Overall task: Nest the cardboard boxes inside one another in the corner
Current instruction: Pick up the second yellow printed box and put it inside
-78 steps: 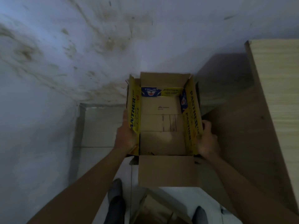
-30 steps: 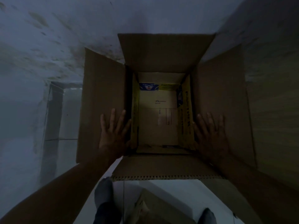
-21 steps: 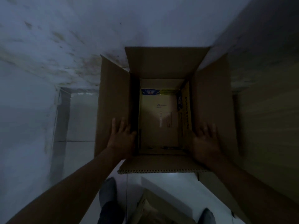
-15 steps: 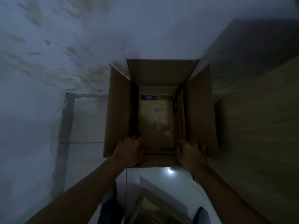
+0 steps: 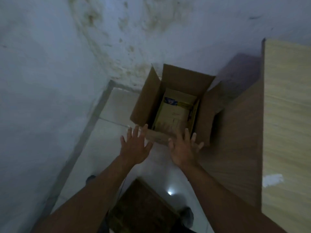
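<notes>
Your brown box (image 5: 185,78) stood on the floor (image 5: 107,132) in the corner with its flaps open. The yellow box (image 5: 175,115) sat down inside it, so one nesting looked done. Your left hand (image 5: 134,148) hung just short of the brown box's near edge, fingers spread and holding nothing. Your right hand (image 5: 183,152), also spread and empty, was over that box's near right corner; whether it touched the cardboard could not be told. A third box (image 5: 143,207) lay on your side of the brown box, well apart from it, and I judged it was left to nest.
</notes>
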